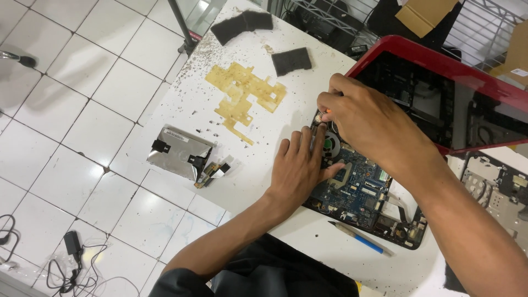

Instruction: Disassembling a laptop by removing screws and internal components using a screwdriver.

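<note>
Right grip (352,113) pinched on a small orange-tipped tool (326,112), probably a screwdriver, tip hidden at the board's top-left corner. Left hand (300,165) flat, fingers spread, pressing the blue laptop motherboard (357,192) beside the fan (330,144); holds nothing. Board lies on the white table (242,165), in front of the red laptop shell (440,66). Keep the tool vertical and the left-hand pressure steady so the board can't shift. Blue-capped pen (360,237) lies near the table edge.

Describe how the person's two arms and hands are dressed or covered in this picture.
Both are bare: the left hand and right hand wear no gloves, rings or watch. No sleeves show on the forearms. Dark clothing shows only at the bottom edge, by the left elbow.
</note>
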